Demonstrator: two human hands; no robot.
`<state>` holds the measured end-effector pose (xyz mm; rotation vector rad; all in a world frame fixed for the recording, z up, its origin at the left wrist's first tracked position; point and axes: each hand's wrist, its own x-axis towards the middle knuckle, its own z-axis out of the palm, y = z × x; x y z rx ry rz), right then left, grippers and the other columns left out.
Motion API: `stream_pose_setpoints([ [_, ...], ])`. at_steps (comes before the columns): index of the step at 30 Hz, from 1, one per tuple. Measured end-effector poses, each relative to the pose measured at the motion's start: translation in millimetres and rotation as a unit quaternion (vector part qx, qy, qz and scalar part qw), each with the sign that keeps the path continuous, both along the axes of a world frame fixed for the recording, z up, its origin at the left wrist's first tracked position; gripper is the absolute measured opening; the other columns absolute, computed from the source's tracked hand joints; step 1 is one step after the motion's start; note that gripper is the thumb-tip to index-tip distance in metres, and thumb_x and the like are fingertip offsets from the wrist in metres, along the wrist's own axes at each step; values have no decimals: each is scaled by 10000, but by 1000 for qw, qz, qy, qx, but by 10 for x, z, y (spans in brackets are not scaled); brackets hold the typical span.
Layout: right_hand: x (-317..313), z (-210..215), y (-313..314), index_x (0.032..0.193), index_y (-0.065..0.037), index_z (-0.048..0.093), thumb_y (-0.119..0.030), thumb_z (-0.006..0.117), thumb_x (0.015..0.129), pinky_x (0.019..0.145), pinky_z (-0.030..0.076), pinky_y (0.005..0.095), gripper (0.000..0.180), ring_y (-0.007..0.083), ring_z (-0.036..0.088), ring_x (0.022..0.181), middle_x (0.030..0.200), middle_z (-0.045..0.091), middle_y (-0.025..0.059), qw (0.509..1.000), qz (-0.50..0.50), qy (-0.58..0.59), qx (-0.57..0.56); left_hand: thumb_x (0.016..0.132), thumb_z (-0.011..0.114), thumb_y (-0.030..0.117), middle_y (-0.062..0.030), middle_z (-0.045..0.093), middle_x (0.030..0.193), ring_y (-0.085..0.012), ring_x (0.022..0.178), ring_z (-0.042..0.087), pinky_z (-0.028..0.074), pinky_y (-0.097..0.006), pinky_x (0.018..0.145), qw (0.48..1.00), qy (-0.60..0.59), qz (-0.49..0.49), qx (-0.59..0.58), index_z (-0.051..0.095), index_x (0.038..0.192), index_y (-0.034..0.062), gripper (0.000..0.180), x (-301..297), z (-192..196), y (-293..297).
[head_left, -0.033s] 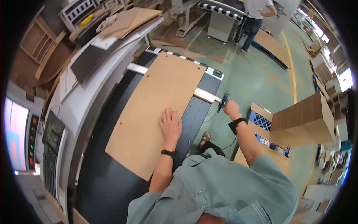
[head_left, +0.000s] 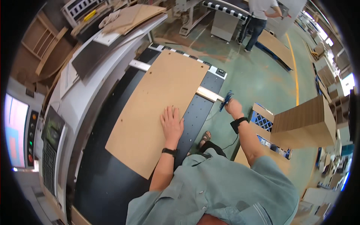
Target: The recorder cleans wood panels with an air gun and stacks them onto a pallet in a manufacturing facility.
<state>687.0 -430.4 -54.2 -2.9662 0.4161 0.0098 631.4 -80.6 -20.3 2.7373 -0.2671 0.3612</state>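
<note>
A long tan board (head_left: 150,112) with a few small dark holes lies across a black machine table (head_left: 108,183). My left hand (head_left: 173,123) rests flat on the board, near its right edge, with the fingers spread. Out past the table's right edge, my right hand (head_left: 234,108) is closed around a small blue hand tool (head_left: 226,100); its exact kind is hard to make out. The tool is beside the end of a pale bar (head_left: 208,93) that sticks out from under the board. Both wrists carry black bands.
A control screen (head_left: 15,129) and keyboard (head_left: 48,165) stand at the left, below a grey machine beam (head_left: 108,71) holding loose boards. At the right, a stack of brown panels (head_left: 303,123) sits near a blue-and-tan pallet (head_left: 262,119). Another person (head_left: 258,22) stands at the back.
The whole view has shifted very slightly. Both hands, the board and the blue tool keep the same places relative to each other.
</note>
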Motion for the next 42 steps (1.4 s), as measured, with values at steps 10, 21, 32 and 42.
stream_pose_setpoints([
  [10, 68, -39, 71, 889, -38, 725, -247, 676, 803, 731, 580, 468, 231, 402, 704, 843, 888, 720, 221, 999, -26, 29, -13, 887, 678, 227, -215, 391, 1508, -393, 1404, 358, 258, -570, 1154, 1000, -1, 10, -15, 452, 1441, 77, 617, -77, 51, 27],
  [21, 123, 185, 106, 983, -31, 719, -398, 698, 806, 793, 561, 487, 408, 422, 682, 920, 959, 715, 233, 995, -8, 87, 48, 888, 674, 250, -202, 398, 1502, -373, 1406, 359, 270, -563, 1147, 1000, 14, 7, 17, 463, 1427, 69, 606, -94, 88, -4],
  [32, 129, -75, 77, 766, -76, 714, -237, 628, 745, 633, 547, 518, 184, 391, 691, 737, 761, 697, 190, 997, 40, -1, 71, 859, 691, 178, -212, 537, 1370, -391, 1311, 463, 355, -480, 1111, 988, 35, -90, -118, 556, 1330, 22, 514, 106, -46, 344],
  [42, 56, -48, 197, 764, -97, 735, -195, 699, 701, 628, 552, 473, 122, 368, 699, 741, 765, 711, 161, 994, -25, -37, 102, 872, 635, 585, -252, 574, 1313, -472, 1156, 559, 452, -598, 943, 990, -2, 49, 132, 575, 1350, 85, 695, 1010, -263, 1921],
])
